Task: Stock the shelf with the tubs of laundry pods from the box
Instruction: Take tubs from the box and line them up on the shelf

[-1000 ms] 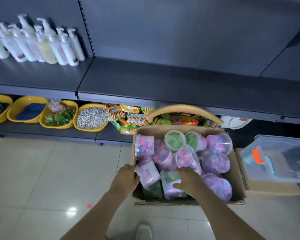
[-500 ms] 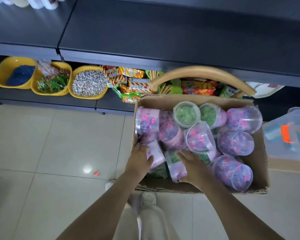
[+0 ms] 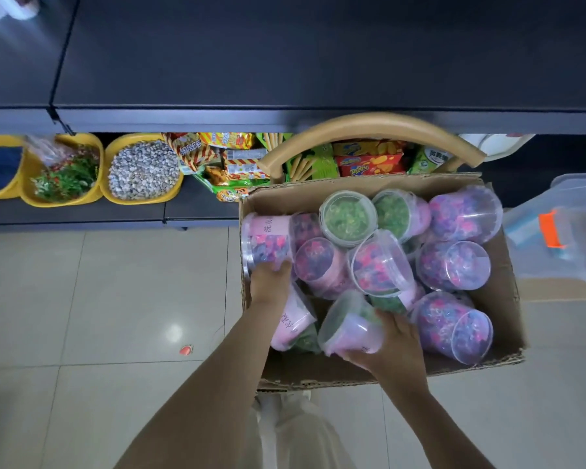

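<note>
A dark grey shelf [image 3: 318, 55] spans the top. Beneath it, a lower shelf [image 3: 82, 216] holds yellow bins [image 3: 139, 200] and snack packets [image 3: 237, 164]; before it lie glossy beige floor tiles [image 3: 99, 299].

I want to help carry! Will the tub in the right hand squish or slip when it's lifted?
Probably stiff: the tub in the right hand looks round and undented under the fingers. Maybe a bit slippery, since its plastic looks smooth and shiny. Likely heavy for its size: it looks full of green pods.
</note>
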Tool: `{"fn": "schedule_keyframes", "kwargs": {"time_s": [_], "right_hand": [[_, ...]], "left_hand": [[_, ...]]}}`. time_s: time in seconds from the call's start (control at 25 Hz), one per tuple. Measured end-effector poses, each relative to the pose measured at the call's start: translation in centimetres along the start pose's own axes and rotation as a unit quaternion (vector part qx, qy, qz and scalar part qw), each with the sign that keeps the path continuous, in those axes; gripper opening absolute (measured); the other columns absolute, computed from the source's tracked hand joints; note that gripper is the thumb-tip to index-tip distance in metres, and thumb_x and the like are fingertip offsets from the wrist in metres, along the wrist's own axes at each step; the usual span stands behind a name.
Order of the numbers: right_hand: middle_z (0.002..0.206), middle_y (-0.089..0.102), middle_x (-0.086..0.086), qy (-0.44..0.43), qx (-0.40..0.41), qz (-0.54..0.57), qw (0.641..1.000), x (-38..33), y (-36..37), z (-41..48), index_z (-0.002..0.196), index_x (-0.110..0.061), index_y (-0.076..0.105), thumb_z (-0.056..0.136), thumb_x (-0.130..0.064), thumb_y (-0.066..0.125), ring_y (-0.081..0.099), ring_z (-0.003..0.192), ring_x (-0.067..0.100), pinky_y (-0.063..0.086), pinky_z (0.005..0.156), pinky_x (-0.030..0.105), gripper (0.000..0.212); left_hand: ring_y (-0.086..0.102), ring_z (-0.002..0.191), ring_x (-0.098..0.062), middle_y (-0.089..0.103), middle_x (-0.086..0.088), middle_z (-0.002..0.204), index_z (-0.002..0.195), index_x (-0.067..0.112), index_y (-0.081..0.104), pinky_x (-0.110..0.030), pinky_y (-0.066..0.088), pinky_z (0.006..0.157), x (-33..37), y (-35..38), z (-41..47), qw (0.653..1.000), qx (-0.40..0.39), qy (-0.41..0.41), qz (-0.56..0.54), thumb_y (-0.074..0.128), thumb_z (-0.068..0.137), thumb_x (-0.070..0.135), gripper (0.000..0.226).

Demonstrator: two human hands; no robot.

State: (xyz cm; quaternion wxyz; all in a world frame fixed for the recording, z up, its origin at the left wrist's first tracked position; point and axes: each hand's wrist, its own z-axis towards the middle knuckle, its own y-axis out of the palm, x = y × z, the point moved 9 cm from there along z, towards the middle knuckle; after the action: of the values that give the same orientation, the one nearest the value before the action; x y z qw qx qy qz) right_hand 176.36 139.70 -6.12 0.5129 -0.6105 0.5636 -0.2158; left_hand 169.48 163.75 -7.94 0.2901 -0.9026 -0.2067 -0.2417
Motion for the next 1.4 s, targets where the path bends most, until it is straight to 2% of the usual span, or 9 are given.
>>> {"fn": "schedule_keyframes", "kwargs": {"time_s": [0.12, 0.4, 0.52, 0.76, 0.88, 1.0, 1.12, 1.28, 1.4], "right_hand": [[0.118, 0.058, 0.000, 0.062, 0.025, 0.078, 0.995, 0.7, -1.4, -0.2, 0.121, -0.015, 0.058, 0.035, -0.075, 0.061, 0.050, 0.116, 0.023, 0.032, 0.101, 0.033, 0.104], [0.105, 0.056, -0.007, 0.115, -0.036, 0.304, 0.945, -0.7, -2.1, 0.3, 0.106, -0.021, 0.059, 0.051, -0.037, 0.088, 0.051, 0.095, 0.004, 0.039, 0.076, 0.016, 0.064], [0.095, 0.064, -0.007, 0.144, -0.037, 0.373, 0.916, -0.3, -1.3, 0.5, 0.098, -0.021, 0.062, 0.054, -0.035, 0.087, 0.059, 0.089, 0.007, 0.047, 0.072, 0.019, 0.052], [0.091, 0.068, -0.002, 0.193, -0.006, 0.457, 0.868, -0.9, -1.7, 0.4, 0.104, -0.012, 0.062, 0.065, -0.031, 0.082, 0.065, 0.087, 0.014, 0.054, 0.077, 0.030, 0.047], [0.092, 0.068, -0.003, 0.192, 0.036, 0.484, 0.853, -1.6, -4.2, 0.6, 0.109, -0.011, 0.061, 0.068, -0.031, 0.080, 0.066, 0.086, 0.014, 0.055, 0.079, 0.033, 0.050], [0.103, 0.064, -0.008, 0.183, 0.054, 0.532, 0.825, -2.4, -6.6, 1.1, 0.127, -0.019, 0.047, 0.061, -0.042, 0.083, 0.064, 0.095, 0.011, 0.052, 0.091, 0.038, 0.078], [0.125, 0.058, -0.005, 0.136, 0.040, 0.550, 0.823, -4.8, -10.1, 1.1, 0.136, -0.033, 0.039, 0.048, -0.065, 0.075, 0.060, 0.111, 0.014, 0.047, 0.099, 0.043, 0.100], [0.133, 0.053, -0.004, 0.058, 0.026, 0.586, 0.808, -8.7, -16.2, 0.4, 0.138, -0.023, 0.039, 0.070, -0.043, 0.077, 0.056, 0.115, 0.013, 0.048, 0.100, 0.034, 0.080], [0.121, 0.060, -0.001, -0.004, 0.053, 0.581, 0.812, -11.9, -21.8, -0.7, 0.129, -0.020, 0.045, 0.079, -0.026, 0.072, 0.060, 0.103, 0.011, 0.053, 0.088, 0.026, 0.058]], "left_hand": [[0.051, 0.074, -0.017, 0.049, 0.003, 0.072, 0.109, 0.005, 0.060, -0.029, 0.046, 0.072, -0.4, 1.5, 1.0, 0.987, -0.002, -0.071, -0.144, 0.052, 0.090, 0.042, 0.043], [0.041, 0.054, -0.009, 0.042, 0.004, 0.066, 0.133, 0.010, 0.048, -0.014, 0.039, 0.036, -0.8, 3.6, 2.3, 0.875, 0.012, -0.204, -0.439, 0.061, 0.079, 0.058, 0.074], [0.043, 0.054, -0.009, 0.042, 0.003, 0.067, 0.129, 0.011, 0.051, -0.013, 0.037, 0.033, -1.0, 3.3, 2.3, 0.879, 0.040, -0.202, -0.431, 0.061, 0.077, 0.060, 0.071], [0.057, 0.074, -0.018, 0.056, -0.005, 0.089, 0.109, 0.008, 0.055, -0.031, 0.052, 0.073, -1.4, 1.6, 0.2, 0.936, 0.080, -0.152, -0.308, 0.071, 0.068, 0.057, 0.065], [0.060, 0.087, -0.022, 0.061, -0.005, 0.087, 0.088, 0.014, 0.064, -0.040, 0.052, 0.093, -0.3, 0.4, -1.1, 0.949, 0.029, -0.075, -0.306, 0.074, 0.071, 0.047, 0.039], [0.062, 0.094, -0.024, 0.062, -0.006, 0.090, 0.094, 0.013, 0.063, -0.044, 0.053, 0.091, 1.5, -1.4, -3.5, 0.947, -0.043, -0.025, -0.317, 0.071, 0.080, 0.034, 0.026], [0.067, 0.090, -0.016, 0.066, -0.004, 0.095, 0.098, 0.018, 0.062, -0.032, 0.057, 0.076, 4.4, -3.8, -6.7, 0.950, -0.109, 0.039, -0.290, 0.066, 0.084, 0.028, 0.018], [0.060, 0.112, -0.021, 0.064, -0.004, 0.122, 0.124, 0.020, 0.053, -0.035, 0.051, 0.085, 8.2, -8.1, -10.5, 0.945, -0.162, 0.100, -0.265, 0.071, 0.068, 0.042, 0.063], [0.059, 0.115, -0.019, 0.064, 0.000, 0.123, 0.124, 0.025, 0.053, -0.039, 0.048, 0.095, 12.3, -11.8, -14.0, 0.933, -0.173, 0.174, -0.263, 0.072, 0.055, 0.048, 0.074]]}}
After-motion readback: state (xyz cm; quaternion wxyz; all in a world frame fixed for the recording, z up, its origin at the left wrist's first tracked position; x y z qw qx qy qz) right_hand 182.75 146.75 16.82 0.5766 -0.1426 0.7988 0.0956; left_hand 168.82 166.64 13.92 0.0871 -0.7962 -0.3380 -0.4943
